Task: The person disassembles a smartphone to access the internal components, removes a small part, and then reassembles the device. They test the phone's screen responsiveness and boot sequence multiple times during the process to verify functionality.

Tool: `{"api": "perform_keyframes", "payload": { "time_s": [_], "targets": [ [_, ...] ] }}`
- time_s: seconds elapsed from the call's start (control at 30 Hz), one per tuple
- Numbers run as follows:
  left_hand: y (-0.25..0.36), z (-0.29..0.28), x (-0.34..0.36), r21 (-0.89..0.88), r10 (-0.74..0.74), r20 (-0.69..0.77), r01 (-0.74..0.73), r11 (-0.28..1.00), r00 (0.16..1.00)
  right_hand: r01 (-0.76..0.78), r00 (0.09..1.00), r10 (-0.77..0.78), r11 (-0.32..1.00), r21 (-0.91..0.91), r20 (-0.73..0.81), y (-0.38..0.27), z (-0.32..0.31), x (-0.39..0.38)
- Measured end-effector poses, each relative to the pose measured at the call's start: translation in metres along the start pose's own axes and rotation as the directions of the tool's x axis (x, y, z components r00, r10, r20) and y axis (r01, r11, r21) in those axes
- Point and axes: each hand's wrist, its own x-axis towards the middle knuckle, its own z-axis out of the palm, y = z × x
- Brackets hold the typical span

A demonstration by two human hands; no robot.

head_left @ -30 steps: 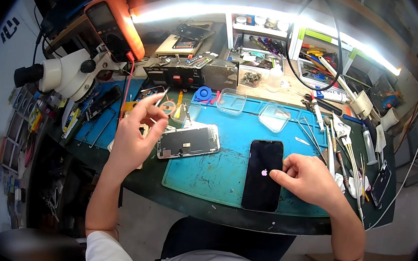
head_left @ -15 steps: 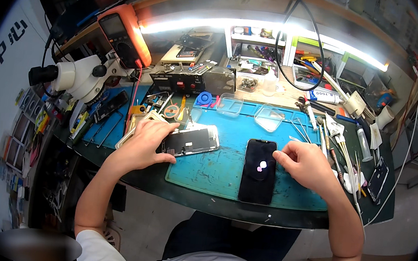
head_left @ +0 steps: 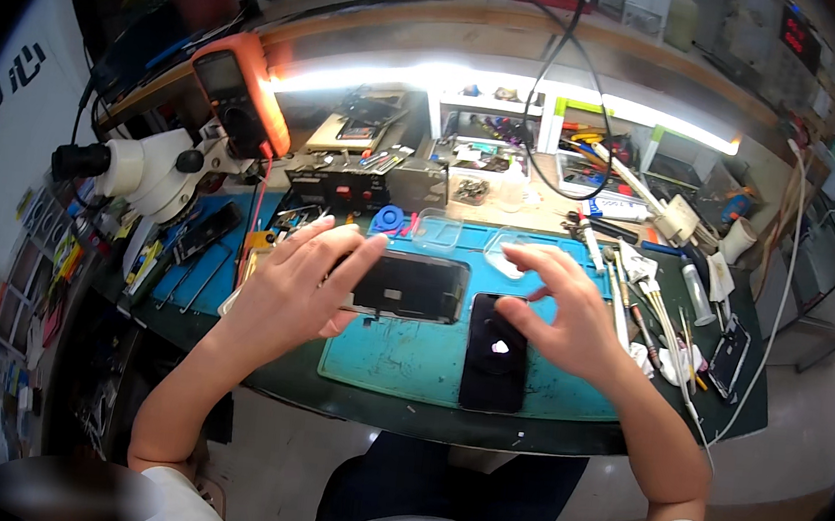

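We locate the phone (head_left: 493, 380) on the near part of the blue-green mat (head_left: 390, 360), screen up, with a small lit mark at its middle. Its long axis runs near to far. The dark display panel (head_left: 420, 286) lies to the left of and beyond the phone, its long axis running left to right, so the two axes stand roughly square to each other. The panel's right end comes just beside the phone's far left corner.

We grip the panel at its left end with the left hand (head_left: 303, 278), fingers over the far side and thumb toward the near side. We cannot tell whether the panel's near edge clears the mat.

We position the right hand (head_left: 565, 315) over the phone's far right corner, thumb and fingers apart, holding nothing. Contact between thumb and phone cannot be confirmed. The right hand is the nearer one to the phone; the left is the nearer to the panel. A clear container (head_left: 506, 259) sits beyond the right fingertips.
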Motion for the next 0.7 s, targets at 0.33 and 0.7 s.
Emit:
{"api": "perform_keyframes", "payload": {
  "time_s": [0.33,0.7],
  "targets": [
    [-0.044,0.046,0.031,-0.835,-0.587,-0.141,0.223,0.503,0.797,-0.511,0.84,0.48,0.547,0.663,0.252,-0.023,0.02,0.04],
    [-0.005,0.075,0.012,-0.879,-0.565,0.385,0.103,-0.466,0.73,-0.524,0.832,0.541,0.692,0.497,0.125,-0.023,0.041,0.017]
  ]
}}
